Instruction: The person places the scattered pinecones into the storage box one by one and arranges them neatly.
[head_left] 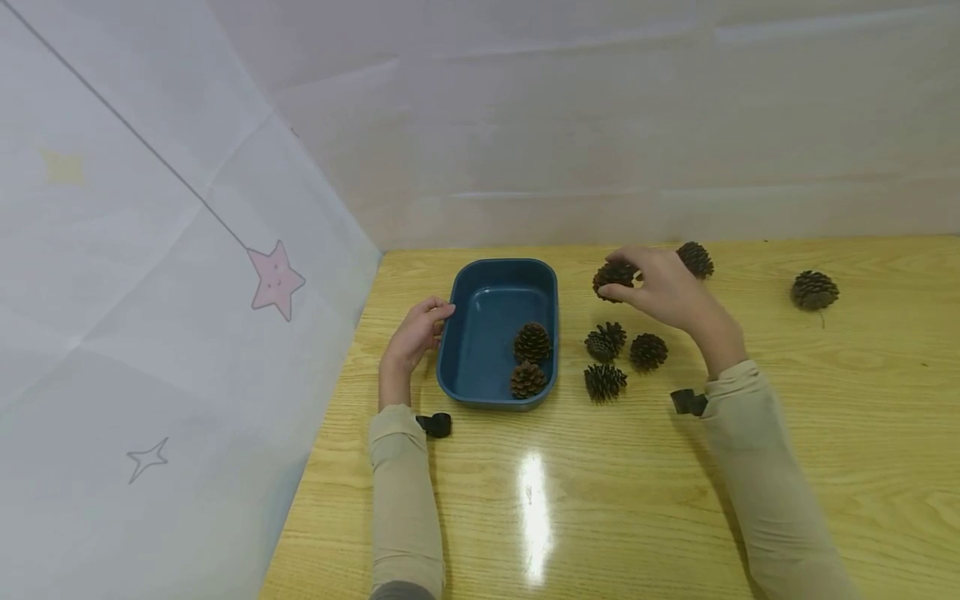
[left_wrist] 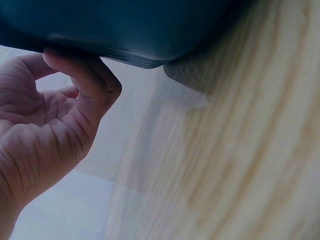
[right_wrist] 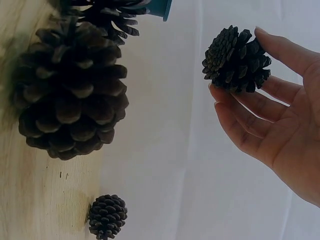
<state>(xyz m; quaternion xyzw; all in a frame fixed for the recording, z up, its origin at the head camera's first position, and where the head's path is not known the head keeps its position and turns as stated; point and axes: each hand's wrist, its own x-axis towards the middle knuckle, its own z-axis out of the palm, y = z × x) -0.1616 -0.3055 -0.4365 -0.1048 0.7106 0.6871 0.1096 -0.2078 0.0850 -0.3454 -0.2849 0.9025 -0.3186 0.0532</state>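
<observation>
My right hand [head_left: 670,290] pinches a dark brown pine cone [right_wrist: 235,61] between its thumb and fingertips, and in the right wrist view it is held up off the table. Left of it is a dark blue rectangular dish [head_left: 480,350]. Two pine cones lie inside the dish by its right wall, one pine cone [head_left: 532,342] behind another pine cone [head_left: 528,380]. My left hand [head_left: 417,335] is at the dish's left side, its bent fingers [left_wrist: 75,70] touching the outer wall. None of them shows curled over the rim.
Several pine cones, among them a near one [head_left: 604,382] and a pine cone [head_left: 648,352] beside it, lie right of the dish on the wooden table [head_left: 615,500]. Another pine cone [head_left: 696,260] sits behind my right hand, and a pine cone [head_left: 814,291] lies far right. White sheeting [head_left: 600,125] hangs behind.
</observation>
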